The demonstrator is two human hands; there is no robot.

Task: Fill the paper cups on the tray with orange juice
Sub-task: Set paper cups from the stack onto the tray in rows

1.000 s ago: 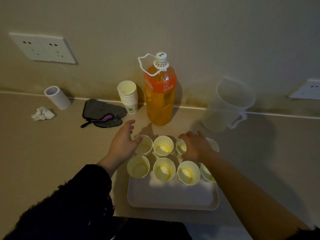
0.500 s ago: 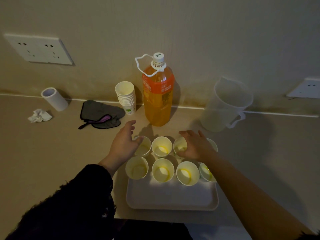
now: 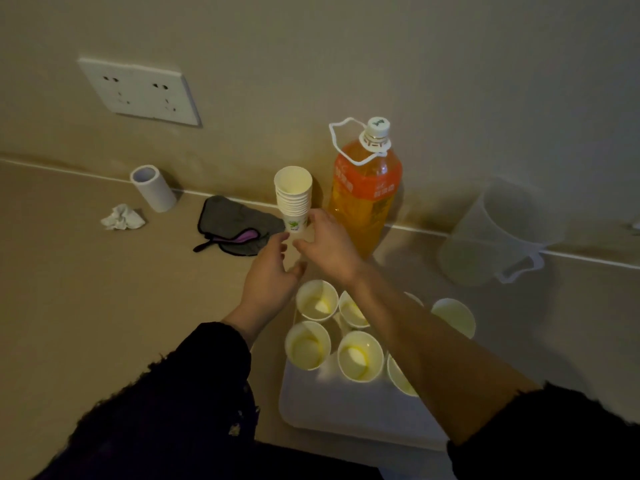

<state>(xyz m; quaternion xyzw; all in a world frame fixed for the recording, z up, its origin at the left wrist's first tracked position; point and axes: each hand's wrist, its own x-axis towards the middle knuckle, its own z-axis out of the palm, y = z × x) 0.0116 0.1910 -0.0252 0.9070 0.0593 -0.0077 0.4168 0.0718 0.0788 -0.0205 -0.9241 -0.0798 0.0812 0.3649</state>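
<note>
Now, reading left to right. Far left on the beige counter (image 3: 69,306) I see a short white cardboard roll (image 3: 154,188), a crumpled white tissue (image 3: 122,218) and a flat grey cloth pouch (image 3: 235,220). None bears on the task.

Next, a nested stack of white paper cups (image 3: 293,199) stands upright near the wall. Both hands are at its foot. The left hand (image 3: 272,278) has its fingers loosely spread and holds nothing. The right hand (image 3: 329,247) reaches across with slack fingers, tips by the lowest cup. I cannot tell whether either hand touches the stack.

Just right of the stack, the tall clear plastic bottle of orange juice (image 3: 363,199) stands upright, white cap on, nearly full, with no hand on it.

In front of the bottle, the white rectangular tray (image 3: 346,410) carries the open white paper cups (image 3: 360,358) in two rows. The right forearm hides some, so I have no firm count. Each cup I can see into shows only a thin yellow trace at the bottom.

Far right stands a clear plastic measuring jug (image 3: 495,233), apparently empty.

Judgement: the filling is essentially all still to do. The bottle is not yet uncapped and every visible cup needs pouring. With both hands at the stack, the step in hand looks like cup handling, not pouring.
</note>
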